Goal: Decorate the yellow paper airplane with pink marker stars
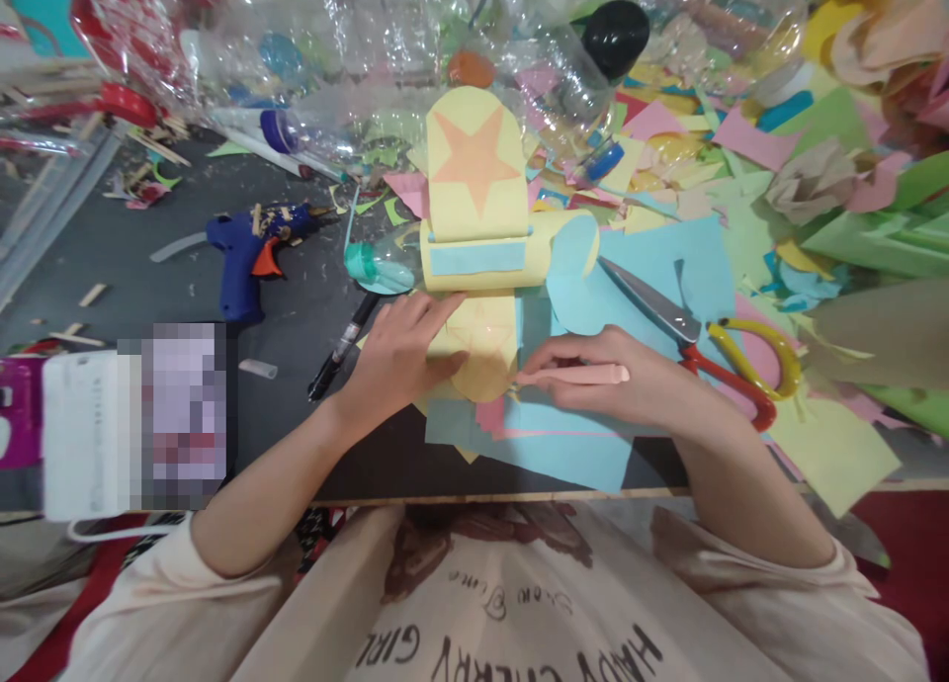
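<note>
My left hand (404,351) lies with fingers stretched flat on a rounded yellow paper piece (485,341), pressing it to the table. My right hand (604,381) is closed around a pink pen-like stick (574,375), its tip at the yellow piece's right edge. Beyond the hands lies a plastic bottle (386,265) with a teal cap, wrapped in yellow paper with a blue strip (478,258). A yellow flap with an orange star (474,158) stands up from it. Blue paper sheets (563,435) lie under both hands.
Scissors (712,341) with red and yellow handles lie right of my right hand. A blue glue gun (248,252) and a black marker (342,346) sit to the left. Coloured paper scraps (816,168) and clear plastic bottles (371,49) crowd the back. A white device (89,435) rests at left.
</note>
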`<state>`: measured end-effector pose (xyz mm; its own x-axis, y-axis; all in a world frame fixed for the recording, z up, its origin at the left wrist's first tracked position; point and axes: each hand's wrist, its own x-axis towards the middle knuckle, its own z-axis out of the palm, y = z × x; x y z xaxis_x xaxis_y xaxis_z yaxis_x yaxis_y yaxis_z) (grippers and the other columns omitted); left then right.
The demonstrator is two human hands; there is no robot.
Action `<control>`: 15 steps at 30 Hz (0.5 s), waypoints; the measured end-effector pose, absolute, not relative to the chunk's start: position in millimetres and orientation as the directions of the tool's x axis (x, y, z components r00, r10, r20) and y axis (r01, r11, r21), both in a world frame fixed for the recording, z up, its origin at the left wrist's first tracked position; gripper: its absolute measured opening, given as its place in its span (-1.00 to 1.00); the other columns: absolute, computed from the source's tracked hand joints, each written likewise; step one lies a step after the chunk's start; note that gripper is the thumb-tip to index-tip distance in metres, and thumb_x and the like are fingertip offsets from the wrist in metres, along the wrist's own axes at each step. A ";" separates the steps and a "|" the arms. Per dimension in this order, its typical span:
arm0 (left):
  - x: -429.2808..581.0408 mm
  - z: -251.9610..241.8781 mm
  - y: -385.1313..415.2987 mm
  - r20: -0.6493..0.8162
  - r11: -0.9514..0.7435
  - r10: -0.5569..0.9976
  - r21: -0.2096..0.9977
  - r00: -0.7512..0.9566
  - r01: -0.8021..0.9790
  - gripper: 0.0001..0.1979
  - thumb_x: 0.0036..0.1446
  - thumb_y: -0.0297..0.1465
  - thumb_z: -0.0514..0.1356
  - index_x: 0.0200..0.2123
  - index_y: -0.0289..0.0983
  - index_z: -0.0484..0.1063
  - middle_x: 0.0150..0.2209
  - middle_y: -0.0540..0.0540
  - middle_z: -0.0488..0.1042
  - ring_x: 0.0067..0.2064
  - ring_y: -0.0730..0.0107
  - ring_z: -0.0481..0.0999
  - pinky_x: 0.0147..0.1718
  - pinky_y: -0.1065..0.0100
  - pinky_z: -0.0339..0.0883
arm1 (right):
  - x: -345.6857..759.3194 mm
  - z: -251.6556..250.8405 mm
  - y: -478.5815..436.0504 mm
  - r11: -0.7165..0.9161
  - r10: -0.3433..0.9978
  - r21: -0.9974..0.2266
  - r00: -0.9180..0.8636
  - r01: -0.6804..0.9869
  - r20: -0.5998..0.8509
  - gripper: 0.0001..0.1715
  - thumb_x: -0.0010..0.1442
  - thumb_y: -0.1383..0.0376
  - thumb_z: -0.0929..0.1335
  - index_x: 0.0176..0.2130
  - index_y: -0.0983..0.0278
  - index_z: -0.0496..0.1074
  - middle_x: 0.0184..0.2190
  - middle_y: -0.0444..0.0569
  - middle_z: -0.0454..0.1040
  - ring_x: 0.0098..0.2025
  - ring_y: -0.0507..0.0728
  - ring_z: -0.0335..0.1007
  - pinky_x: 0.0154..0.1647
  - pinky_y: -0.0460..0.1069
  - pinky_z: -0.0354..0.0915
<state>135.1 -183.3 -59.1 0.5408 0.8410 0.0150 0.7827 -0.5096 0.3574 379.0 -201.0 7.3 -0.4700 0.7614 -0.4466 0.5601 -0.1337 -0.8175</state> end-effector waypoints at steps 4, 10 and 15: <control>134.6 -59.5 -183.4 0.014 -0.507 0.843 0.358 0.538 0.784 -0.53 0.22 -0.30 0.24 0.18 -0.24 0.34 -0.08 -0.17 0.51 -0.04 0.08 0.47 -0.07 0.20 0.28 | 380.7 7.0 -201.0 -0.128 0.756 -0.818 -0.479 0.561 -0.447 -0.74 0.02 0.38 0.27 -0.40 0.23 0.56 -0.63 -0.21 0.37 -0.60 -0.05 0.00 -0.63 -0.10 -0.04; 133.5 -59.5 -182.7 0.012 -0.513 0.835 0.377 0.550 0.771 -0.54 0.23 -0.30 0.22 0.18 -0.23 0.33 -0.08 -0.18 0.50 -0.03 0.07 0.46 -0.06 0.18 0.28 | 382.0 4.2 -201.5 -0.127 0.759 -0.818 -0.476 0.561 -0.444 -0.76 0.05 0.34 0.28 -0.41 0.23 0.56 -0.57 -0.17 0.47 -0.59 -0.04 0.06 -0.61 -0.10 -0.01; 133.8 -59.8 -182.5 0.013 -0.520 0.831 0.368 0.555 0.771 -0.52 0.24 -0.29 0.22 0.19 -0.26 0.32 -0.08 -0.19 0.50 -0.03 0.06 0.46 -0.08 0.20 0.27 | 381.6 2.8 -202.9 -0.126 0.768 -0.800 -0.453 0.586 -0.453 -0.78 0.05 0.36 0.29 -0.43 0.24 0.54 -0.57 -0.16 0.48 -0.57 -0.04 0.09 -0.59 -0.10 0.03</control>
<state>133.8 -182.5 -59.8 0.5555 0.8314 0.0126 0.7707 -0.5204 0.3676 381.6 -202.9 2.8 -0.4531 0.7679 -0.4528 0.5860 -0.1262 -0.8005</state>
